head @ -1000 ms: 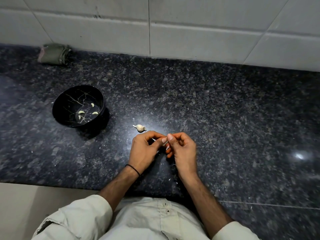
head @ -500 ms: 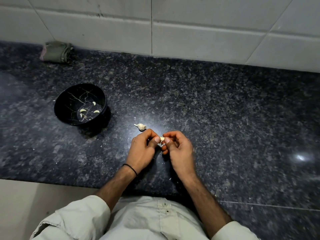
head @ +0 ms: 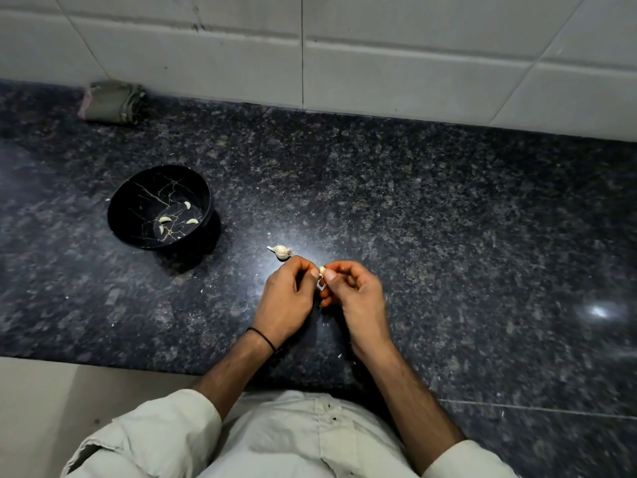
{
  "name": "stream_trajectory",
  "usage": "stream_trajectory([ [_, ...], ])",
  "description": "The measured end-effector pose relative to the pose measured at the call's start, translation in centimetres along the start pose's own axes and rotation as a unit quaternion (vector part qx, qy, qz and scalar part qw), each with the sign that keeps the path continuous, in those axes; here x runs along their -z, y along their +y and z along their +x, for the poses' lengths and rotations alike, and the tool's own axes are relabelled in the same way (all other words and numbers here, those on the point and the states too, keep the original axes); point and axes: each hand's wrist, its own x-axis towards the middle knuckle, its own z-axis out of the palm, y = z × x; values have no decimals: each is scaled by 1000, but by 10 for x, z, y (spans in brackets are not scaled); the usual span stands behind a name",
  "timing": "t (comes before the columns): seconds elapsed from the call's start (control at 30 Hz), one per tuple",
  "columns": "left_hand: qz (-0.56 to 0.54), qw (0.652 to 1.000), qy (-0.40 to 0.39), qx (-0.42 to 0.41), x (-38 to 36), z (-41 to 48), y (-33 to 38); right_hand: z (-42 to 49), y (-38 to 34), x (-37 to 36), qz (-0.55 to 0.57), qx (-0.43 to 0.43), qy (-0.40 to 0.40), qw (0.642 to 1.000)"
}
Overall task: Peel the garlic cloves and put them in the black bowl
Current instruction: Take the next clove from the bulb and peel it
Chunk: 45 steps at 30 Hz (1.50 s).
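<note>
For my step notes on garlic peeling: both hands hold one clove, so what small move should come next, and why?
Probably pull the hanging skin strip off the clove before moving it. The left hand and right hand both pinch it, and skin hangs below, so it looks only partly peeled. Only peeled cloves lie in the black bowl.

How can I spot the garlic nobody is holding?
Find the black bowl on the dark counter. Right of it, just beyond the left hand, lies a small garlic. Unlike the peeled cloves in the bowl, it has its skin and a pointed stem.
</note>
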Motion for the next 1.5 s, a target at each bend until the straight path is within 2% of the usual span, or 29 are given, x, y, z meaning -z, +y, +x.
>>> stream_trajectory([
  [0.2,52,998,-26,-29,-3,0,-1,5,0,6,10,-11,61,998],
  [0.47,-4,999,-40,24,-10,4,-4,8,-1,11,30,-2,76,997],
  [0.7,-34,997,-64,-8,-11,5,-2,11,0,15,-1,-12,94,995],
  [0.9,-67,996,-51,24,-10,5,4,12,-4,16,-29,-11,83,996],
  [1.0,-29,1000,-10,4,-8,6,6,12,-6,16,-41,-10,67,997],
  [1.17,-55,997,-34,-31,0,12,6,12,-9,13,-63,-5,20,998],
  [1.3,-77,997,-12,-4,8,15,1,14,-8,8,-42,-12,10,999],
  [1.4,-82,996,32,13,19,16,-5,16,-6,14,-148,55,29,987],
  [1.5,-14,997,80,0,35,16,-21,18,-6,22,-279,148,18,949],
])
